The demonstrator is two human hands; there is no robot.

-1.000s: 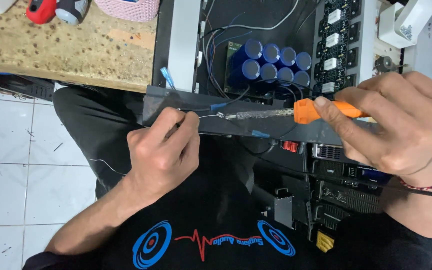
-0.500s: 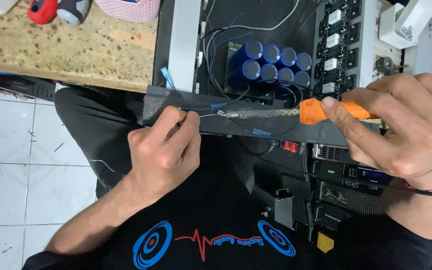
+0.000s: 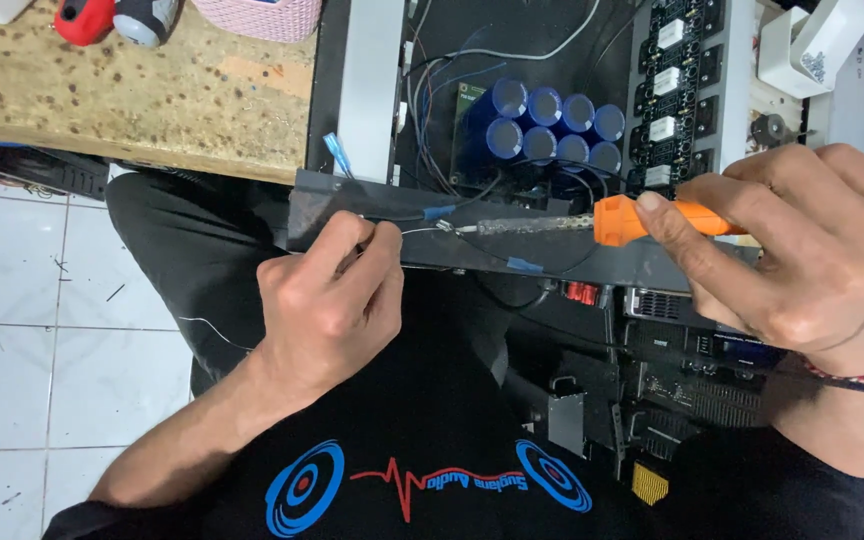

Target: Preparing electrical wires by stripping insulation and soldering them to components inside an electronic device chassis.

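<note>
My right hand (image 3: 812, 250) grips the orange handle of a soldering iron (image 3: 592, 220), whose metal shaft points left and ends at a blue-sleeved wire end (image 3: 440, 213). My left hand (image 3: 327, 300) pinches a thin strand of solder wire (image 3: 417, 231) between thumb and forefinger, its free end touching the iron's tip. Both rest over the grey front edge of an open black amplifier chassis (image 3: 372, 215). Behind the tip stands a cluster of blue capacitors (image 3: 550, 130).
A wooden bench top (image 3: 132, 90) with a red tool and a pink basket lies at upper left. A board with white relays (image 3: 672, 90) is right of the capacitors. White floor tiles (image 3: 42, 330) show at left; more black electronics sit at lower right.
The soldering iron has shifted slightly right along the chassis edge, and its tip now meets the solder strand. My left hand has stayed almost still.
</note>
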